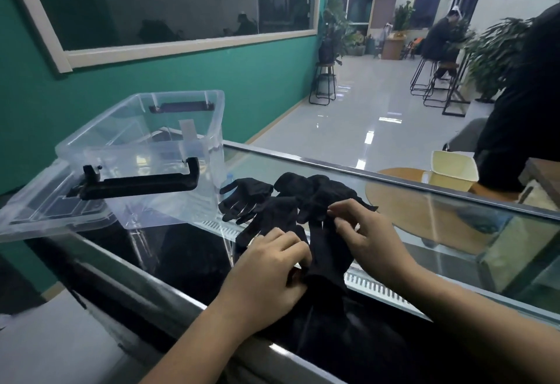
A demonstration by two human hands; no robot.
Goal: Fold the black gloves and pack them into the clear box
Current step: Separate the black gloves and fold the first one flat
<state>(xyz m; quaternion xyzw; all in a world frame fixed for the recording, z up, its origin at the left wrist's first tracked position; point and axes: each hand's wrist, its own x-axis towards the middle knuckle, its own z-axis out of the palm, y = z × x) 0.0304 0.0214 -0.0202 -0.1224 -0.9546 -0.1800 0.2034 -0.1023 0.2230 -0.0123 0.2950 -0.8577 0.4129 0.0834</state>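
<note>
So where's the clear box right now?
In the head view the clear box sits open-topped at the left of the glass counter, just left of the black gloves, with the green wall behind it.

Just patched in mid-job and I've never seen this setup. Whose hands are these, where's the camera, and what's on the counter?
No machine here: these are a person's two bare hands, filmed by one camera worn on the head, looking forward and down. The left hand grips the near end of a black glove; the right hand pinches its fabric farther up. More black gloves lie loosely piled on the glass counter. The clear box stands to the left, open, with no gloves inside.
</note>
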